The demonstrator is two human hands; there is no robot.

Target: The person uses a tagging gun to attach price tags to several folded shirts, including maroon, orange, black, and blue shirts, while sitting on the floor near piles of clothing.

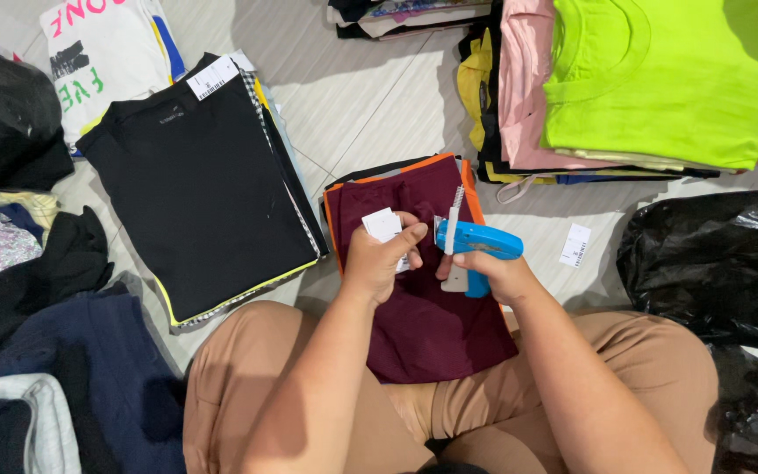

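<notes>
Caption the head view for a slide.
Left hand holds white paper tag; right hand holds blue plastic tagging gun above folded maroon garment.

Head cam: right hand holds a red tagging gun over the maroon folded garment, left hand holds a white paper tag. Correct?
Not quite: the tagging gun is blue, not red, as the head view shows. The rest stands: the right hand holds it over the maroon folded garment, and the left hand holds a white paper tag.
</notes>
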